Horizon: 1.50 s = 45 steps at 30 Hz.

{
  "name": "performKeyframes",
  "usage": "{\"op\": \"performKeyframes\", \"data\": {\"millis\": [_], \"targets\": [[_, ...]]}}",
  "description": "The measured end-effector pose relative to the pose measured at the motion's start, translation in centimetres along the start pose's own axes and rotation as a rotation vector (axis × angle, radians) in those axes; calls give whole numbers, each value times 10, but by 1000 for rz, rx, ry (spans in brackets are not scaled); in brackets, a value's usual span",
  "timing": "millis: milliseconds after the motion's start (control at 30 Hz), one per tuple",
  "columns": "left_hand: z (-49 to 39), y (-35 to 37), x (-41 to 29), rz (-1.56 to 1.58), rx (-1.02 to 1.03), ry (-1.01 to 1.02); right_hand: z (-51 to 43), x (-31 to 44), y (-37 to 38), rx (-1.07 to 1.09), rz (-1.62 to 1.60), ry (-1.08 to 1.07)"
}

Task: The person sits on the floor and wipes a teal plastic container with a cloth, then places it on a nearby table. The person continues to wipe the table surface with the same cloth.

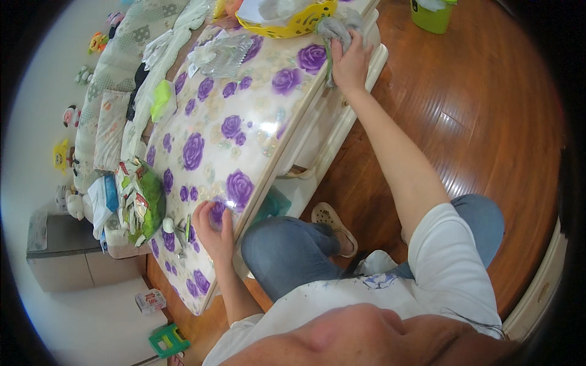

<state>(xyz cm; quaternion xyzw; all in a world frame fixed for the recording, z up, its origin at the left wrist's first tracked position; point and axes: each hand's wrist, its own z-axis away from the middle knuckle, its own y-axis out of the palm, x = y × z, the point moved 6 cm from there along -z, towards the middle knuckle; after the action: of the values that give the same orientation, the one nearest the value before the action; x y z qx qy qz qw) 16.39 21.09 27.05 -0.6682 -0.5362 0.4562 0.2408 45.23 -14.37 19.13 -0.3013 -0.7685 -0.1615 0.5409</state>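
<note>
My right hand (355,64) grips a grey cloth (335,33) at the far right edge of the table, beside a yellow plastic basket (304,23). Part of the cloth, with a green border, hangs over the table's side. Low on the left, my left hand (215,235) rests at the tabletop (256,151), fingers apart and nothing seen in it. Just left of its fingers lie a small green tool (188,228) and a white rounded object (168,225). The tabletop bears a purple rose pattern and looks glossy.
A green bag of packets (142,201) sits at the table's left edge. Clear plastic packaging (226,55) and a lime-green item (161,98) lie farther up. A padded sofa (110,91) stands beyond. On the wooden floor (458,114) are a green bin (430,16) and a green stool (168,341).
</note>
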Motion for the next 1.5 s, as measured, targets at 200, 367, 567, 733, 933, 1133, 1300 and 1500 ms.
{"op": "performKeyframes", "data": {"millis": [200,367,567,733,933,1133,1300,1500], "targets": [[-2,-1,-10,-58,-27,53,129,46,-5,222,-104,-108],[-3,1,-10,-60,-5,29,238,91,-22,585,-288,-201],[-2,2,-11,-76,-5,9,208,90,-27,732,-212,-213],[-3,1,-8,-55,0,-14,189,83,-26,681,-202,-197],[-2,0,-6,-58,-3,-11,126,43,-13,367,-182,-14],[-4,-3,-8,-80,-33,-3,-8,20,-20,110,332,-284],[-1,-3,-6,-66,-51,-45,16,44,-15,162,400,-548],[-2,-3,-8,-87,-70,-31,166,124,-8,586,327,-747]]}}
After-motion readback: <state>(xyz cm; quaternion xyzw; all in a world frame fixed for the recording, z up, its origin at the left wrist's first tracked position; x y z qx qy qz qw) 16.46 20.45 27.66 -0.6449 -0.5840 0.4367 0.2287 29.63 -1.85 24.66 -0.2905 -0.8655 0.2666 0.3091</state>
